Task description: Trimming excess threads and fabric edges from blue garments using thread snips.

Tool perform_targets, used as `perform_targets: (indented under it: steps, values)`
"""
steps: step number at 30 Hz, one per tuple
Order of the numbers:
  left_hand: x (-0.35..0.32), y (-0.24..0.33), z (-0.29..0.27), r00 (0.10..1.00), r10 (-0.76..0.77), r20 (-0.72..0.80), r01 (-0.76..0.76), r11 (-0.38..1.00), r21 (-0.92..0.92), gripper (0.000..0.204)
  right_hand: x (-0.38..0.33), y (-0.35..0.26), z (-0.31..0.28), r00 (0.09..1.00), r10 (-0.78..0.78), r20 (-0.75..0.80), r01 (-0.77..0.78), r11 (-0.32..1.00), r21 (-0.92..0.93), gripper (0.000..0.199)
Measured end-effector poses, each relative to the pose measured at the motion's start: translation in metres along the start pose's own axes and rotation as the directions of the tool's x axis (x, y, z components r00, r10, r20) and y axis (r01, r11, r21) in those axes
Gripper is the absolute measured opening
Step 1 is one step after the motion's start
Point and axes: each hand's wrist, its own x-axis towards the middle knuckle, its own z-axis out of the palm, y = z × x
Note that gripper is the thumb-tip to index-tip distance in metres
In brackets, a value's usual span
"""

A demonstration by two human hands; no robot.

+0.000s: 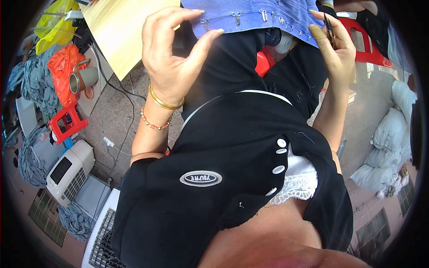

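A blue-violet ribbed garment piece (286, 11) lies across my lap at the top of the view. Small metal fasteners (263, 16), hook-shaped, run in a row along its near edge. My left hand (172, 49) is open at the garment's left end, thumb and forefinger spread apart, their tips over the cloth. At the right end, my right hand (337, 49) has dark, narrow thread snips (330, 30) tucked in its fingers. The right thumb and forefinger are at the cloth's right edge; whether they pinch it I cannot tell.
A pale yellow board (123, 33) is at upper left. Beside it are a metal mug (84, 79), an orange bag (66, 67) and a red stool (68, 123). Cables (129, 96) trail over the floor. White sacks (386, 143) lie at right, a red stool (364, 42) at upper right.
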Motion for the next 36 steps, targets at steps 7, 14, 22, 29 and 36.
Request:
perform_targets:
  steps: [7,14,22,29,36]
  values:
    - [-0.012,-0.004,-0.009,0.975,-0.215,0.057,0.222,0.958,-0.182,0.027,0.000,-0.028,0.035,0.981,-0.137,0.136,0.132,0.990,0.045,0.033]
    - [-0.011,-0.005,-0.007,0.989,-0.149,0.008,0.149,0.986,-0.081,0.020,0.011,-0.065,0.053,0.906,-0.327,0.270,0.387,0.898,-0.208,0.037]
    - [-0.013,-0.008,-0.001,0.993,0.105,-0.061,-0.093,0.979,0.179,0.023,0.027,-0.130,0.061,0.871,-0.310,0.380,0.453,0.807,-0.379,0.041]
    - [-0.011,-0.011,-0.002,0.988,0.150,-0.044,-0.141,0.976,0.166,0.023,0.033,-0.138,0.069,0.833,-0.364,0.417,0.534,0.728,-0.430,0.034]
    - [-0.017,-0.006,-0.004,0.999,0.049,-0.023,-0.047,0.995,0.086,0.022,0.034,-0.145,0.073,0.848,-0.338,0.409,0.506,0.748,-0.431,0.026]
